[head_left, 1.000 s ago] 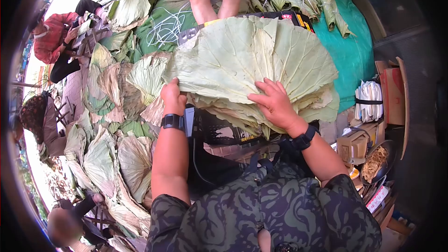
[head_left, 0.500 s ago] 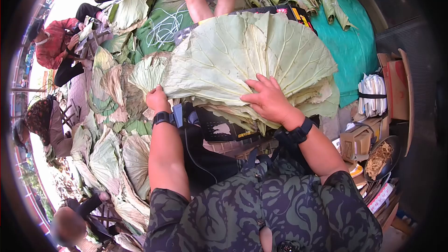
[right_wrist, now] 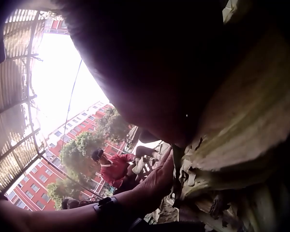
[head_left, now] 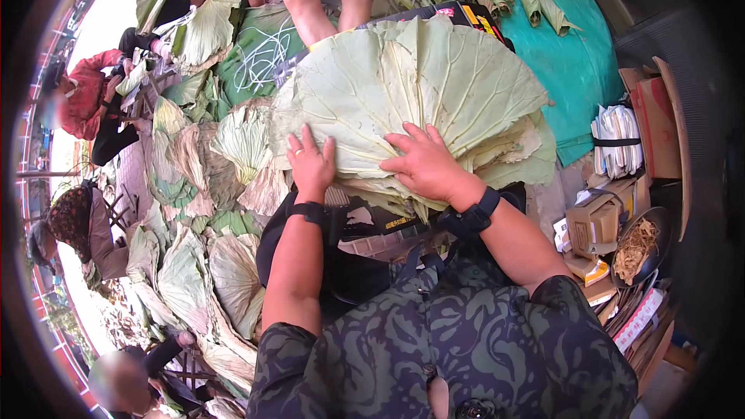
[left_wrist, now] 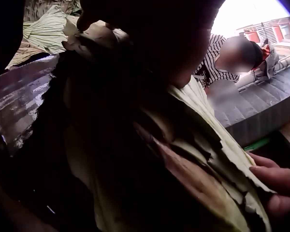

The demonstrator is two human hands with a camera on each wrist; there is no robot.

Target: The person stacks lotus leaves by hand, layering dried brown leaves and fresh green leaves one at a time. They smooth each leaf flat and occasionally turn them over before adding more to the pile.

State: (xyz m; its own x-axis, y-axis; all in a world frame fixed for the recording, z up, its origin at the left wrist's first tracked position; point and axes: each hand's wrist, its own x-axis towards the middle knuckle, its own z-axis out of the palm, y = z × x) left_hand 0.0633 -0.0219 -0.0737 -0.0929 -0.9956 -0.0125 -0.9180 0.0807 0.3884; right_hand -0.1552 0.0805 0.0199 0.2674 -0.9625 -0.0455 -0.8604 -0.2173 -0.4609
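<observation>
A stack of large, pale green dried lotus leaves (head_left: 357,85), half-round in outline, lies in front of the person. My left hand (head_left: 312,167) rests on the near left edge of the top leaf, its fingers straight and pointing away. Spread fingers of my right hand (head_left: 431,167) lie on the leaf near the point where its veins meet. In the left wrist view, ragged leaf layers (left_wrist: 198,169) show under the top leaf, with fingertips (left_wrist: 275,179) of the right hand at their edge. The right wrist view shows leaf edges (right_wrist: 241,140) in shadow beside the dark hand.
Under the stack is a dark printed box (head_left: 365,221). More dried leaves (head_left: 186,271) spread on the left, near white string (head_left: 264,58). Rolled leaf bundles (head_left: 535,0) lie on a teal sheet (head_left: 578,77). Cartons (head_left: 594,225) stand at right. Other people (head_left: 85,97) sit around.
My left hand has let go of the leaf's left corner and moved right, flat onto the leaf's near edge. The top leaf's left side has come in. My right hand stays on it.
</observation>
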